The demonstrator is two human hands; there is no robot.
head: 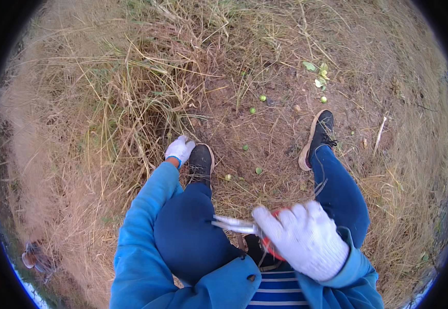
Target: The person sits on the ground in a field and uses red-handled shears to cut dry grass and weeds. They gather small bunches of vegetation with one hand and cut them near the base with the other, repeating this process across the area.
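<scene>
My right hand (305, 239), in a white knit glove, grips a pair of red-handled shears (235, 224) in front of my body. Their pale metal blades point left over my bent left knee and stand slightly apart. My left hand (179, 149), gloved in white with a blue cuff, reaches down beside the toe of my left shoe (200, 162). It is at the edge of a tuft of long dry grass (139, 104). The fingertips are partly hidden, and I cannot tell whether they hold anything.
Several small round green fruits, one of them a striped fruit (262, 97), lie on bare brown soil (228, 100) between and beyond my feet. Green leaves (320, 75) lie farther out. A pale stick (380, 133) is right of my right shoe (322, 127). Dry grass surrounds this patch.
</scene>
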